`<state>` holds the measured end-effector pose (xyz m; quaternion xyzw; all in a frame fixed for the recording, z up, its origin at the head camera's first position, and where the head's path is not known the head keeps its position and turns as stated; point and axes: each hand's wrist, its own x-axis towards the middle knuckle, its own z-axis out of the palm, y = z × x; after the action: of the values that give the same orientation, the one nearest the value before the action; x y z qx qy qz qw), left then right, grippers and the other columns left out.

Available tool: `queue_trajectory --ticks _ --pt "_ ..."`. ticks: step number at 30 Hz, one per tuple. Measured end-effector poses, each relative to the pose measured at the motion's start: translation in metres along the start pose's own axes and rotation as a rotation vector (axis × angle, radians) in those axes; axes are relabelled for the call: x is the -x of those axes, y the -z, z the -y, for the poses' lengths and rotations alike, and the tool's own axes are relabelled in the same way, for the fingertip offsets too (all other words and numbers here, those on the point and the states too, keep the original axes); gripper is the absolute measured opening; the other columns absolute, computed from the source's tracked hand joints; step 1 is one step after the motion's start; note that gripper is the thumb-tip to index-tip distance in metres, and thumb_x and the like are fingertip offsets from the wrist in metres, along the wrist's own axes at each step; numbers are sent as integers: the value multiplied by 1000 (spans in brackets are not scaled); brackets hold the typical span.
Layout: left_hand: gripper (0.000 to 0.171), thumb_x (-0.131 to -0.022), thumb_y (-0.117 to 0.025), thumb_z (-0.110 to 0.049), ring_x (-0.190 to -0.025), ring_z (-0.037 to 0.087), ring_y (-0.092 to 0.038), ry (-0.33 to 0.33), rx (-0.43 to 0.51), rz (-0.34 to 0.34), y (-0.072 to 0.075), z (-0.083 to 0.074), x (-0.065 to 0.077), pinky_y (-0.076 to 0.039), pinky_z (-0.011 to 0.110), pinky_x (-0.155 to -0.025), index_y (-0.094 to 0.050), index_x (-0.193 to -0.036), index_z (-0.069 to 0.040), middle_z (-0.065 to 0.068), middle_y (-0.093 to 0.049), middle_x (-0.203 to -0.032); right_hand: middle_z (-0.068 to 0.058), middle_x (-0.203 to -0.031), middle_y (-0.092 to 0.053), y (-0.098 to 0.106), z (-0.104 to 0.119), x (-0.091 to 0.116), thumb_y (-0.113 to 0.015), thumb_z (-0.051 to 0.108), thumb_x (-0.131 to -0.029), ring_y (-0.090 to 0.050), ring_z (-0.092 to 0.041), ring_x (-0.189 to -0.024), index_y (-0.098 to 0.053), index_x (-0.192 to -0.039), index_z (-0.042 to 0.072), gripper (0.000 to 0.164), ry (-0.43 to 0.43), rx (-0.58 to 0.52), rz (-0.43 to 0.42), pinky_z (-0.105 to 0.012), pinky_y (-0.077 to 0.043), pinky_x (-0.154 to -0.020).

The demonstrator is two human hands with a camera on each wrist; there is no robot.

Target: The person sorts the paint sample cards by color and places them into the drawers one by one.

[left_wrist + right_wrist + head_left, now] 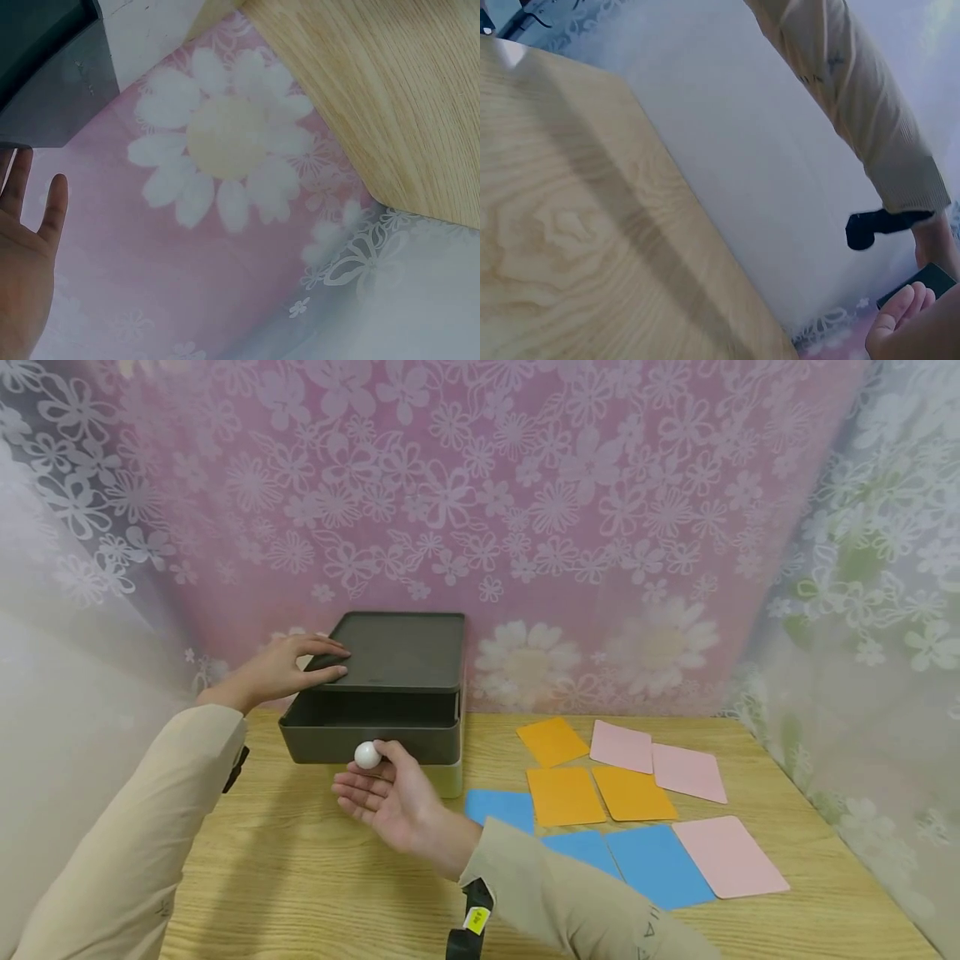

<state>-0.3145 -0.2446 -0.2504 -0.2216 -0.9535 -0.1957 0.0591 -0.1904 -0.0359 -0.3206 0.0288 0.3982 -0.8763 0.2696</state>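
A dark grey box (375,745) stands at the back left of the table, its flat dark lid (405,647) set back so that a gap shows at the front. My left hand (288,668) rests on the lid's left edge with fingers fairly straight; in the left wrist view the fingertips (21,176) meet the dark box. In front of the box, my right hand (397,797) is turned palm up and pinches a small white ball (367,755) between thumb and index finger. The other fingers are loosely bent below it. The right wrist view hides the ball.
Right of the box lie several flat cards: orange (566,796), pink (731,856) and blue (660,864). My right sleeve covers part of the blue ones. A pale green base (448,779) sits under the dark box. Floral curtains (525,527) hang behind the wooden table (300,877).
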Motion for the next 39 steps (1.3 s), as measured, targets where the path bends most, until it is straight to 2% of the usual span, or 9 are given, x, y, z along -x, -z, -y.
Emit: queue_trajectory --ticks 10,18,25,31,39 --pt "46 -88 -55 -45 -134 35 -29 1 3 -5 3 -3 2 -30 59 -101 -57 -125 -17 12 -40 -141 -10 -93 -63 -2 -10 25 -53 37 -87 -64 -22 -92 -60 -102 -1 42 -26 38 15 -34 -48 -90" --pt "45 -88 -55 -45 -134 34 -30 -4 -5 -9 2 -3 2 -31 59 -100 -57 -125 -18 11 -42 -140 -9 -91 -65 1 -13 28 -53 39 -87 -65 -21 -90 -62 -102 0 43 -11 80 30 -35 -49 -88" --pt "46 -88 -55 -45 -133 35 -31 -3 -9 -9 2 -3 2 -32 60 -99 -57 -125 -18 12 -41 -141 -8 -94 -66 8 -12 29 -51 40 -88 -65 -20 -92 -60 -108 0 45 -24 99 83 -42 -45 -95" --pt "46 -89 -54 -45 -133 35 -30 -1 -9 -5 1 -2 2 -32 60 -99 -57 -125 -17 13 -41 -141 -8 -96 -65 31 -11 35 -51 41 -88 -64 -21 -94 -59 -106 0 45 -63 165 94 -45 -43 -97" --pt "46 -89 -54 -45 -133 37 -30 2 -6 0 1 -2 2 -33 60 -98 -57 -126 -17 14 -38 -142 -15 -108 -63 85 -7 42 -48 39 -91 -63 -22 -95 -53 -115 -4 49 -75 357 39 -45 -47 -93"
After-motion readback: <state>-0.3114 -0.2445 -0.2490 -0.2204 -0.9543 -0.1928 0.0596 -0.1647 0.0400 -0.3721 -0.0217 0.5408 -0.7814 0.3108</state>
